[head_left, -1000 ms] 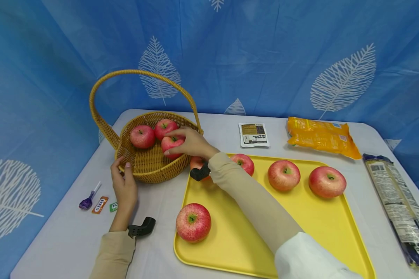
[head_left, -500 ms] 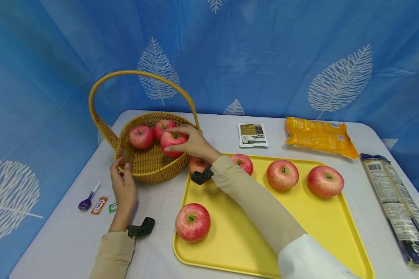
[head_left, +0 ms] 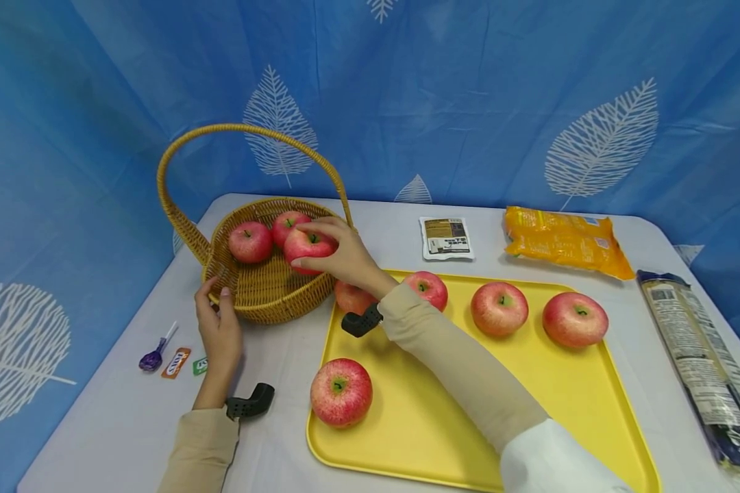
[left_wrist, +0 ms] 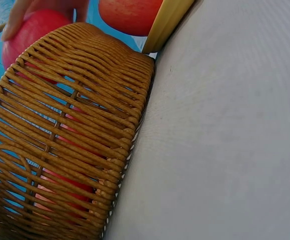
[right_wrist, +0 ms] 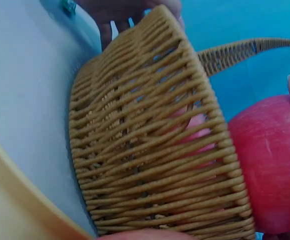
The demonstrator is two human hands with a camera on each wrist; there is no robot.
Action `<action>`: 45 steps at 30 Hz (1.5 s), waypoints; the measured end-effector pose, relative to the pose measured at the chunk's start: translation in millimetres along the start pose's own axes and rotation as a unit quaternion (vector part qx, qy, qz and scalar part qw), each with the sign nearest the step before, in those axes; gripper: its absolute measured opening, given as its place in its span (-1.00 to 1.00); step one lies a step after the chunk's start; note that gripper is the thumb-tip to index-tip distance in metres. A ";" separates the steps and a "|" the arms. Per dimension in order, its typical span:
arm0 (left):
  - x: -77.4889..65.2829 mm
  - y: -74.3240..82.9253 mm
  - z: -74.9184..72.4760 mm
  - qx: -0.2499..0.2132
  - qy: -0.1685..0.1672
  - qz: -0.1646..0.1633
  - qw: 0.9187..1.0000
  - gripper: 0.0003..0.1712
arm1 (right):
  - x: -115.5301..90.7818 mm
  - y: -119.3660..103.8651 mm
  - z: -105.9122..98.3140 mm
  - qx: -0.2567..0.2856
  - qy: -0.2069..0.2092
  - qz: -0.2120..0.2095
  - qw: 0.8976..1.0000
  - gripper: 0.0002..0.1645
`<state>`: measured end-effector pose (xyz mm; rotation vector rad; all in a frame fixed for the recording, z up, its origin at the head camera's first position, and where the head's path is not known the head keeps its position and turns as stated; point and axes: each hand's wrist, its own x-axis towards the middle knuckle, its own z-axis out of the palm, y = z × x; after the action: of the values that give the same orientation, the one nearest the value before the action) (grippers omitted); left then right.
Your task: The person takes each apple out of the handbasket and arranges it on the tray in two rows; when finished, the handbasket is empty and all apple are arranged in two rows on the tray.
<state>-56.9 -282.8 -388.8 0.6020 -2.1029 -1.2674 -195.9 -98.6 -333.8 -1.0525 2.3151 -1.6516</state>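
With the basket's middle as the dial and twelve toward the leaf-print curtain (head_left: 432,103), a purple lollipop (head_left: 151,361), an orange sweet (head_left: 175,363) and a green sweet (head_left: 200,366) lay out at eight o'clock. The left hand (head_left: 220,335) rested, fingers loose and unclenched, against the outside of the wicker basket (head_left: 271,313), also at eight; light, even pressure there seemed the best way to steady it. Inside, a first apple (head_left: 249,243) sat at ten and a second apple (head_left: 290,224) at one. A third apple (head_left: 302,249), toward three, was pinched between thumb and fingers of the right hand (head_left: 349,258), partly above the rim; whether it touched the weave I could not tell. Handling it well, I judged, called for a gentle lowering into the bare weave near six, clear of its neighbours, with release only once it was supported. Beyond, at four, the yellow tray (head_left: 580,404) bore five more apples (head_left: 499,311); the white sachet (head_left: 447,239) and orange bag (head_left: 564,243) lay at three.
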 end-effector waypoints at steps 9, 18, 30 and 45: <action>-0.3 1.1 -1.9 -0.004 0.000 -0.002 1.000 -0.48 | -14.8 -13.4 -8.9 0.017 -0.009 -0.007 1.000 -0.32; -1.1 -0.5 -3.4 -0.006 0.009 0.002 1.000 -0.50 | -36.1 -17.9 -20.5 0.015 -0.025 -0.004 1.000 -0.34; -1.2 -3.1 -0.7 -0.002 0.004 -0.005 1.000 -0.49 | -72.3 -18.9 -49.1 -0.019 -0.046 -0.006 0.999 -0.38; 0.1 -1.6 1.2 -0.002 -0.002 -0.004 1.000 -0.48 | -129.3 -17.0 -87.0 -0.116 -0.091 0.000 0.989 -0.43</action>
<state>-57.7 -282.9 -390.6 0.6070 -2.1020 -1.2784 -130.4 43.4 -322.1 -1.1906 2.4233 -1.2474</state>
